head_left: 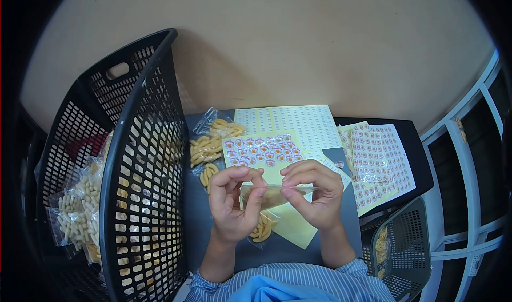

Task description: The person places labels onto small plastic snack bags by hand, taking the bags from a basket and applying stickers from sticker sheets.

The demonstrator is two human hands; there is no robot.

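Note:
Both my hands pinch the top edge of a small translucent plastic bag [271, 197] between thumbs and fingertips. My left hand [233, 201] is closed on its left side and my right hand [316, 194] on its right side. Brownish-yellow shows through the bag; its contents cannot be made out. Below it, partly hidden, a clear packet of yellow curved snacks [262, 229] lies on the grey table [341, 237]. Just beyond my hands is a sheet of round orange-and-purple stickers [261, 151], with yellow backing paper [294, 228] under my right hand.
A tall black plastic basket [140, 158] stands at the left, holding packets of pale snacks [80, 216]. More snack packets [209, 146] lie beside it. Sheets of small labels [304, 121] and further sticker sheets [378, 158] cover the back and right. A green basket [408, 243] stands lower right.

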